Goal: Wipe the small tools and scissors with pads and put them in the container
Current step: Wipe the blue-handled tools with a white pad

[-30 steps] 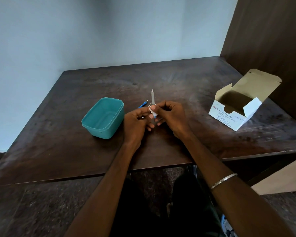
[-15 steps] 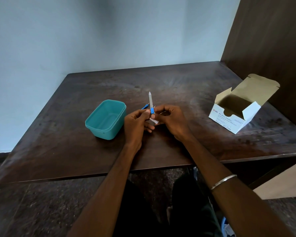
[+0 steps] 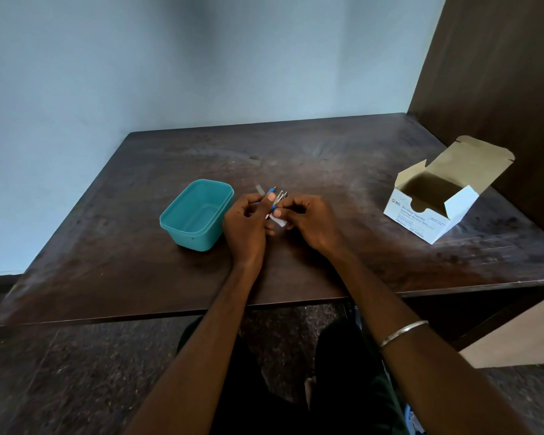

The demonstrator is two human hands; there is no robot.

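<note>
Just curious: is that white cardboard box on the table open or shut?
Open. The swab box has its lid flap standing up and back, showing a dark interior; contents cannot be told.

The only readable print is on the front face of the open white cardboard box [image 3: 421, 219] at the right of the table. A red round logo with the letters "BD" sits at its left end, and beside it, in blue, stands "Alcohol Swabs". The line below appears to read "Isopropyl Alcohol 70% (v/v)". Smaller lines run under that and along the lower edge, too small to read with any certainty.
</note>
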